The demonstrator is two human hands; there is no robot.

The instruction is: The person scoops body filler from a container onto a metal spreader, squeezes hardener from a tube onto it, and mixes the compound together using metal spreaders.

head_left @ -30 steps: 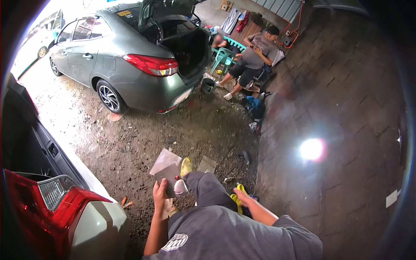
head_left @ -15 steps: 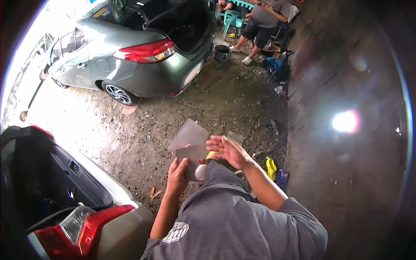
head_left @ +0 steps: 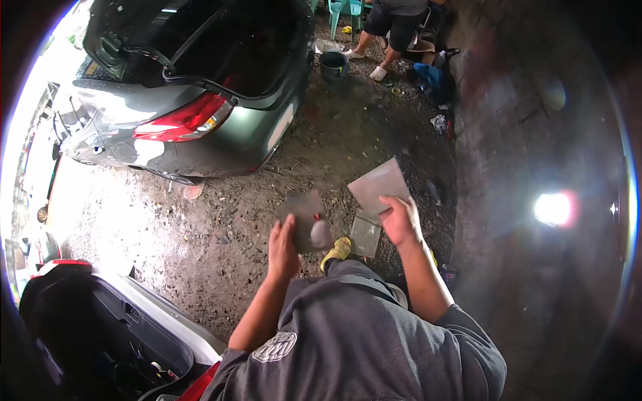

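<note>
On my feed the left hand (head_left: 283, 248) has its fingers closed narrowly on the near left edge of a dark sheet (head_left: 297, 208), thumb tip over its face. A pale rounded shape (head_left: 320, 235) with a small red part at its top shows against that sheet; blur keeps me from telling what it is or how it is attached. Well apart from it, the right hand (head_left: 401, 226) pinches a paler sheet (head_left: 380, 185) by its lower corner, thumb on the face I can see, the other fingers mostly hidden behind. Both sheets are held tilted above the ground.

The white car (head_left: 160, 304) at lower left is cut off by my view, its open trunk too dark to read fully. The dark grey car (head_left: 221, 144) also has its trunk open, the interior mostly black. At the top, I get a person (head_left: 391, 30) only from the lower torso down.

The ground (head_left: 221, 267) is wet, stony dirt. On it I see a black bucket (head_left: 333, 65), a yellow shoe (head_left: 340, 248), a flat square piece (head_left: 366, 236) just beside that shoe, and a blue item (head_left: 428, 77). A turquoise chair (head_left: 344, 9) stands beyond the bucket. On the right, a dark wall (head_left: 508, 281) carries a bright glare.
</note>
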